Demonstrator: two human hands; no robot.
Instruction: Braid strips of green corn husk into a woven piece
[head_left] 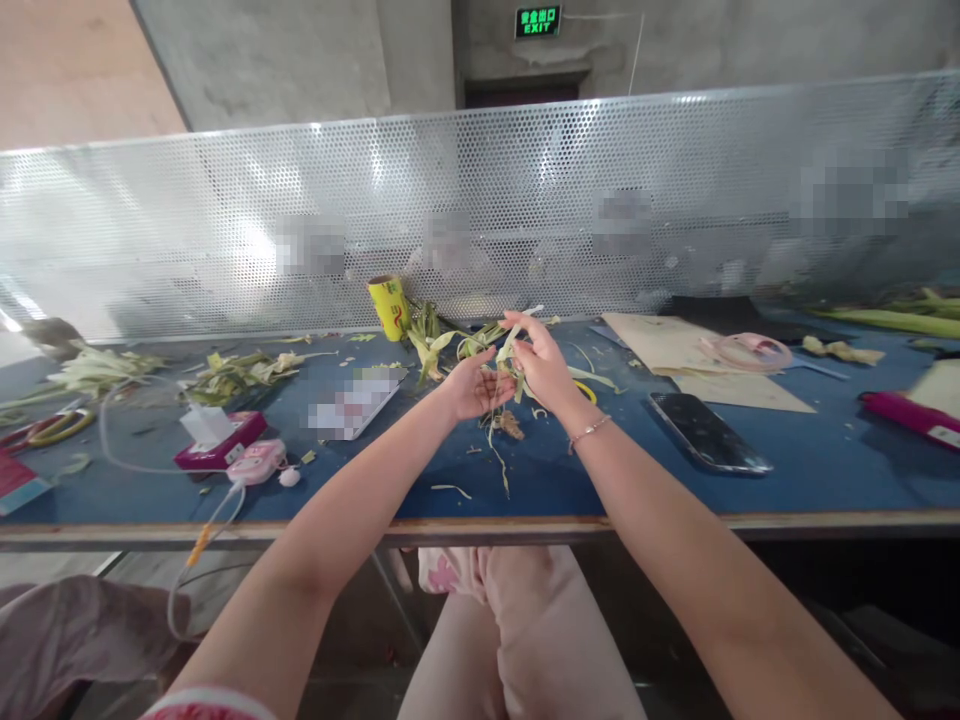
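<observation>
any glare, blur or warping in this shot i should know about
In the head view, bright glare streaks the perforated metal screen; in the head view, pixelated squares hide patches along that screen and much of the pale slab; in the head view, wide-angle stretch enlarges the forearms toward the bottom, and the leaf strips at the hands look soft.

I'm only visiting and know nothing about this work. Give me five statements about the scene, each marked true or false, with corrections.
1. The right hand holds pale plant strips. True.
2. The bracelet is on the left arm. False: it is on the right arm.
3. The black phone lies on the blue tabletop. True.
4. The exit sign glows red. False: it glows green.
5. The left hand touches the black phone. False: it is beside the right hand.
</observation>
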